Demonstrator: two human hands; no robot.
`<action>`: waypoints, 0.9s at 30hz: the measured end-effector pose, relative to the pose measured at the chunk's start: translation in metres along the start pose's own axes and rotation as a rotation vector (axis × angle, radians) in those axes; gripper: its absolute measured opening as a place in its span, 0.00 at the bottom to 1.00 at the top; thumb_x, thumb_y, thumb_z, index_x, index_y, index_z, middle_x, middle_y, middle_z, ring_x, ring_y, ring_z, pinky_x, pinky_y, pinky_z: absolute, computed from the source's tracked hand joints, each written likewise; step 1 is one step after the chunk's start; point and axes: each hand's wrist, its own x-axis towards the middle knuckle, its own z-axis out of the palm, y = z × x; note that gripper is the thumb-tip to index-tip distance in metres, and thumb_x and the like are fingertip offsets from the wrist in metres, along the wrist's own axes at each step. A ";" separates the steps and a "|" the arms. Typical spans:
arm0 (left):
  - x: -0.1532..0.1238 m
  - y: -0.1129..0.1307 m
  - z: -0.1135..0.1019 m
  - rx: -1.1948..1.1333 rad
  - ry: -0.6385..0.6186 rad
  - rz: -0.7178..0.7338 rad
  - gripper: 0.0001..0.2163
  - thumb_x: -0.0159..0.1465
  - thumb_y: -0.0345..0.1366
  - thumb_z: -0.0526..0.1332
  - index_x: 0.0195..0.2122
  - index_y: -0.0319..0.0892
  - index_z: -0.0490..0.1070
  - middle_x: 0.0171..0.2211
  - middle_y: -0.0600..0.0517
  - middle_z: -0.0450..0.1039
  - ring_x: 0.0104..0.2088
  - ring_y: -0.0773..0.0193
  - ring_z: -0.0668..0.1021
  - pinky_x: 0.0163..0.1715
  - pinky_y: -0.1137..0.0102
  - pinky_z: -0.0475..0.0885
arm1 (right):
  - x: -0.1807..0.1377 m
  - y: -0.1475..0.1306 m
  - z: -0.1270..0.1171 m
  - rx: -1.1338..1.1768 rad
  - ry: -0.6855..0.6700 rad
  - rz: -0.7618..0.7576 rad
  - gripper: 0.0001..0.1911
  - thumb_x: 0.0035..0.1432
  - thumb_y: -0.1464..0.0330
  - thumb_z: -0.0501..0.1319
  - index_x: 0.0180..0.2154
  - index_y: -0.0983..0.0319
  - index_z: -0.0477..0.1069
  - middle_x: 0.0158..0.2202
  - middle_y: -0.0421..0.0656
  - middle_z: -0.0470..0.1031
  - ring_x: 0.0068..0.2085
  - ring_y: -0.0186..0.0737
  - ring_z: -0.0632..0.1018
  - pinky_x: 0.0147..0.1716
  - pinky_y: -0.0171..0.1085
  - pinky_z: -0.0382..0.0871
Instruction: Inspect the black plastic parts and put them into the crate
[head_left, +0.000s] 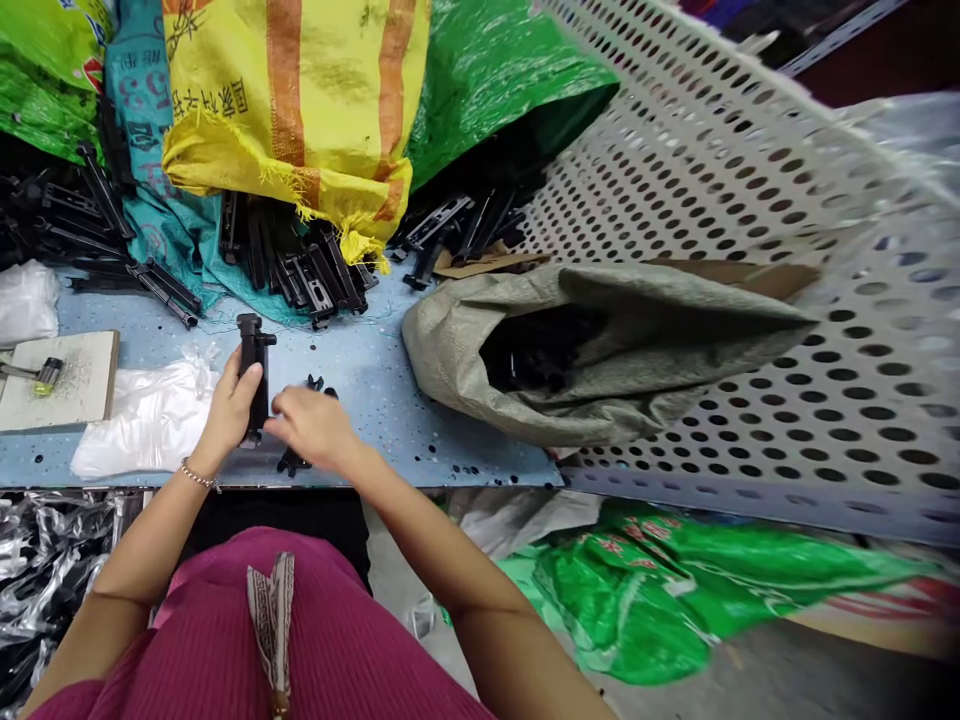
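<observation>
My left hand [227,408] is wrapped round a long black plastic part [257,395], held upright just above the blue table. A short peg sticks out sideways near the part's top. Close to its lower right side is my right hand [313,425], fingers curled and slightly blurred; whether anything is in them I cannot make out. Small black pieces [292,462] lie on the table beside and partly under my right hand. Longer black parts [315,275] spill in a heap from the yellow sack [337,90] beyond my hands.
A grey-green sack [465,370] with dark parts inside lies to the right, against a perforated white panel [720,170]. White plastic bags [146,420] and a board [82,385] with a tool on it are at left. More black parts [82,215] lie behind.
</observation>
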 end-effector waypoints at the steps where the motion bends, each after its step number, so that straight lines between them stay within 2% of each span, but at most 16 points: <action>1: 0.002 -0.002 -0.002 0.003 0.003 -0.015 0.24 0.71 0.51 0.54 0.60 0.42 0.69 0.60 0.44 0.73 0.60 0.52 0.73 0.62 0.58 0.66 | -0.009 -0.003 0.004 -0.087 -0.032 -0.049 0.24 0.74 0.52 0.46 0.37 0.62 0.70 0.34 0.47 0.76 0.35 0.41 0.75 0.34 0.37 0.60; 4: 0.003 -0.013 -0.006 0.113 -0.002 -0.094 0.22 0.72 0.50 0.51 0.51 0.39 0.74 0.46 0.45 0.79 0.47 0.54 0.79 0.51 0.61 0.73 | -0.014 -0.001 0.005 -0.213 -0.162 -0.070 0.21 0.74 0.55 0.50 0.37 0.62 0.71 0.33 0.47 0.77 0.35 0.42 0.76 0.33 0.37 0.59; 6: -0.001 -0.023 -0.006 0.287 -0.012 -0.164 0.22 0.73 0.49 0.48 0.49 0.38 0.74 0.39 0.44 0.80 0.39 0.54 0.80 0.42 0.62 0.74 | 0.003 0.011 -0.007 -0.236 -0.216 -0.004 0.21 0.74 0.54 0.49 0.38 0.61 0.71 0.33 0.45 0.78 0.35 0.42 0.77 0.32 0.37 0.59; 7: -0.005 -0.028 -0.003 0.388 -0.035 -0.183 0.21 0.73 0.47 0.48 0.50 0.38 0.74 0.38 0.44 0.80 0.37 0.53 0.81 0.40 0.62 0.74 | 0.017 0.019 -0.015 -0.260 -0.189 0.065 0.21 0.75 0.55 0.47 0.39 0.60 0.71 0.35 0.45 0.78 0.36 0.42 0.78 0.32 0.37 0.60; 9: -0.017 -0.034 0.005 0.604 -0.108 -0.189 0.20 0.73 0.44 0.49 0.56 0.38 0.71 0.39 0.42 0.81 0.37 0.52 0.82 0.39 0.63 0.73 | 0.050 0.037 -0.030 -0.351 -0.033 0.262 0.20 0.75 0.57 0.45 0.44 0.61 0.70 0.41 0.49 0.78 0.41 0.46 0.78 0.34 0.37 0.62; 11: -0.030 -0.036 0.017 0.814 -0.184 -0.196 0.21 0.73 0.43 0.49 0.61 0.39 0.68 0.38 0.41 0.82 0.38 0.50 0.84 0.39 0.63 0.74 | 0.084 0.054 -0.040 -0.472 0.107 0.453 0.20 0.73 0.57 0.50 0.52 0.66 0.67 0.49 0.57 0.75 0.47 0.52 0.77 0.38 0.40 0.65; 13: -0.040 -0.036 0.027 0.963 -0.233 -0.202 0.21 0.73 0.45 0.50 0.61 0.40 0.69 0.36 0.40 0.83 0.37 0.48 0.84 0.39 0.62 0.74 | 0.109 0.067 -0.042 -0.537 0.137 0.549 0.21 0.71 0.63 0.55 0.58 0.70 0.63 0.54 0.62 0.71 0.49 0.56 0.76 0.40 0.42 0.67; 15: -0.044 -0.036 0.027 0.985 -0.246 -0.163 0.21 0.73 0.46 0.50 0.60 0.41 0.70 0.39 0.40 0.83 0.39 0.48 0.84 0.40 0.61 0.75 | 0.122 0.077 -0.043 -0.517 0.124 0.553 0.20 0.69 0.70 0.54 0.60 0.71 0.62 0.55 0.63 0.69 0.48 0.54 0.77 0.41 0.42 0.68; 17: -0.041 -0.038 0.020 0.879 -0.221 -0.087 0.21 0.73 0.46 0.51 0.59 0.40 0.71 0.43 0.39 0.82 0.43 0.48 0.83 0.44 0.60 0.75 | 0.124 0.085 -0.047 -0.469 0.125 0.520 0.18 0.69 0.72 0.51 0.58 0.70 0.65 0.54 0.60 0.70 0.45 0.49 0.78 0.42 0.42 0.68; 19: -0.032 -0.041 0.010 0.695 -0.179 -0.018 0.20 0.72 0.44 0.53 0.58 0.39 0.72 0.44 0.40 0.81 0.46 0.50 0.82 0.49 0.59 0.74 | 0.118 0.090 -0.052 -0.452 0.141 0.500 0.16 0.69 0.70 0.51 0.54 0.68 0.68 0.53 0.58 0.71 0.43 0.47 0.78 0.43 0.42 0.69; 21: -0.020 -0.043 0.003 0.471 -0.139 -0.010 0.20 0.71 0.45 0.56 0.57 0.40 0.73 0.43 0.42 0.80 0.46 0.53 0.81 0.51 0.59 0.73 | 0.107 0.090 -0.054 -0.366 0.207 0.504 0.15 0.67 0.68 0.53 0.51 0.67 0.70 0.52 0.56 0.73 0.42 0.47 0.78 0.43 0.43 0.70; 24: 0.002 -0.036 0.007 0.005 -0.082 -0.128 0.25 0.66 0.53 0.60 0.59 0.42 0.70 0.47 0.43 0.78 0.46 0.56 0.80 0.51 0.60 0.75 | 0.082 0.077 -0.044 0.097 0.306 0.534 0.13 0.66 0.66 0.52 0.48 0.64 0.69 0.40 0.48 0.77 0.35 0.43 0.78 0.38 0.41 0.73; 25: 0.008 -0.031 0.011 -0.187 -0.066 -0.170 0.29 0.65 0.57 0.61 0.61 0.44 0.67 0.50 0.42 0.77 0.47 0.56 0.80 0.50 0.60 0.75 | 0.071 0.069 -0.038 0.299 0.292 0.531 0.13 0.66 0.64 0.52 0.47 0.63 0.69 0.35 0.45 0.76 0.32 0.42 0.78 0.35 0.40 0.73; 27: 0.018 -0.017 0.018 -0.520 -0.033 -0.218 0.35 0.63 0.63 0.59 0.63 0.45 0.63 0.53 0.42 0.75 0.47 0.57 0.81 0.47 0.61 0.77 | 0.049 0.050 -0.025 0.609 0.150 0.464 0.15 0.66 0.59 0.53 0.48 0.61 0.68 0.30 0.40 0.75 0.27 0.40 0.77 0.29 0.39 0.73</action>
